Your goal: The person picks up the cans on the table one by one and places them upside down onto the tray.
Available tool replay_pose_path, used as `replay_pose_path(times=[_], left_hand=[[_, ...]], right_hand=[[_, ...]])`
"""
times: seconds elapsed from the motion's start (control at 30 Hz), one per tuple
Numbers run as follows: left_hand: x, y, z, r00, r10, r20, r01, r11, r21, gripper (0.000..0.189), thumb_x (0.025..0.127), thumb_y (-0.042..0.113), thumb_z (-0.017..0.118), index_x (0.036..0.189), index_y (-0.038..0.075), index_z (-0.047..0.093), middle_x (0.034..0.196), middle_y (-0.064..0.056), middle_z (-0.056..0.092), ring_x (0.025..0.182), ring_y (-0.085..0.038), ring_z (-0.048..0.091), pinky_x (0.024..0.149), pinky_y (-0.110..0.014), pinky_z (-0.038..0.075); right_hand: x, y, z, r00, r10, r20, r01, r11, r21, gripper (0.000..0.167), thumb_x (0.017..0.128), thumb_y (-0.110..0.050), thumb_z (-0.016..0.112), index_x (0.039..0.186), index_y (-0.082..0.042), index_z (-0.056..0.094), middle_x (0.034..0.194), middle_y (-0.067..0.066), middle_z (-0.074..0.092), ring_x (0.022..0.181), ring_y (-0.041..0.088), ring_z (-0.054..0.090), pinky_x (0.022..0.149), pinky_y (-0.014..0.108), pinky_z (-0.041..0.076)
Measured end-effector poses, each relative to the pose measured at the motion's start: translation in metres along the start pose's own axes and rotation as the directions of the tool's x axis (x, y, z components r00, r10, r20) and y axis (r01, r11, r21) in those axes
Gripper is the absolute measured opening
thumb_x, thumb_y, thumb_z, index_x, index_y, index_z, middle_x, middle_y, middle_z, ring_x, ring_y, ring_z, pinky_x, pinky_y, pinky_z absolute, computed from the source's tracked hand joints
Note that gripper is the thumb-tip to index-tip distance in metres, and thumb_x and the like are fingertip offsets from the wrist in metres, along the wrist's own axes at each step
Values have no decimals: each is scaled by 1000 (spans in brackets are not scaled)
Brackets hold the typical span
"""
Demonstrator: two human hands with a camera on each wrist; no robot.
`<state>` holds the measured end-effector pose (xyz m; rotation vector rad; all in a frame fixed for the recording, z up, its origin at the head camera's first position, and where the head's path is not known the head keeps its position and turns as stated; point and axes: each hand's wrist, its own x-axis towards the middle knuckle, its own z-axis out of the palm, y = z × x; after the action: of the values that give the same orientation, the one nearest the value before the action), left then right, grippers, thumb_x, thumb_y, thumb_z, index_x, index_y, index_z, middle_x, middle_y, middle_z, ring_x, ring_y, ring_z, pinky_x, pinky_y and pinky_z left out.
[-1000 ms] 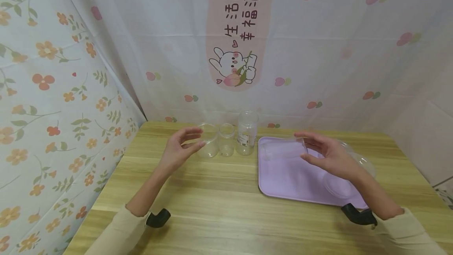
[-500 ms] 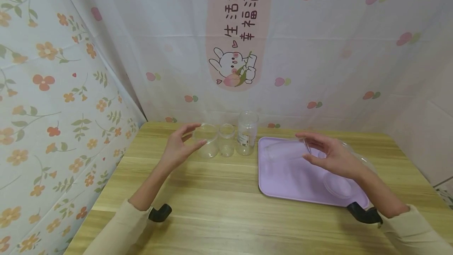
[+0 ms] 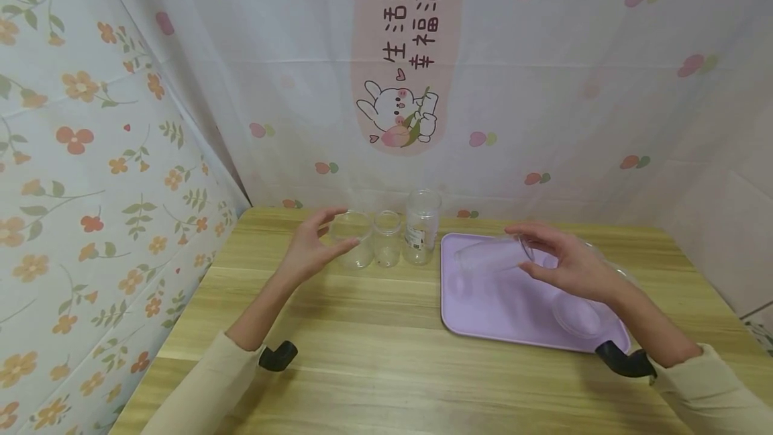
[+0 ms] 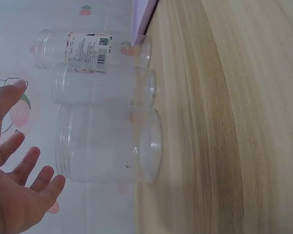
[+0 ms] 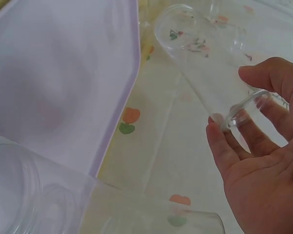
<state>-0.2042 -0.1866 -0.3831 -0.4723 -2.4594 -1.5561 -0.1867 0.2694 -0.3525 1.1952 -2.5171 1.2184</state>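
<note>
The right hand (image 3: 568, 264), right of centre in the head view, has its thumb and fingers bent round one end of a clear jar (image 3: 492, 254), which lies nearly sideways over the upper left part of a purple tray (image 3: 495, 324). Left of centre, the left hand (image 3: 311, 244) holds nothing, its thumb and fingers spread wide near the rim of an upright wide jar (image 3: 357, 255), contact unclear. Rightward from that, a narrow jar (image 3: 387, 240) and a tall labelled jar (image 3: 421, 240) stand on the wooden table (image 3: 362, 354), while another clear container (image 3: 576, 314) lies at the tray's right.
</note>
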Motion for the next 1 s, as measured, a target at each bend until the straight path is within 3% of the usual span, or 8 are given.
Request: replay_pose_path(times=[0.4, 0.8, 1.0], left_hand=[[11, 1, 3, 1000, 24, 9, -25, 987, 159, 67, 83, 24, 87, 139, 5, 57, 143, -14, 53, 136, -33, 43, 113, -51, 35], [27, 0, 6, 993, -44, 110, 14, 965, 261, 81, 83, 33, 87, 148, 4, 49, 149, -16, 47, 140, -34, 38, 114, -52, 32], [34, -4, 7, 984, -56, 168, 6, 959, 284, 83, 83, 31, 86, 150, 3, 45, 151, -17, 45, 141, -35, 37, 115, -51, 31]], right_hand=[[3, 1, -7, 1000, -9, 19, 11, 997, -82, 63, 82, 13, 77, 139, -5, 57, 135, 11, 57, 122, 14, 54, 102, 18, 43], [4, 0, -15, 1000, -16, 25, 19, 989, -149, 61, 81, 14, 77, 137, 0, 58, 134, 14, 59, 117, 13, 56, 100, 15, 43], [5, -1, -19, 999, -4, 32, 10, 982, -187, 62, 81, 14, 76, 138, -5, 58, 134, 12, 59, 118, 21, 57, 100, 16, 43]])
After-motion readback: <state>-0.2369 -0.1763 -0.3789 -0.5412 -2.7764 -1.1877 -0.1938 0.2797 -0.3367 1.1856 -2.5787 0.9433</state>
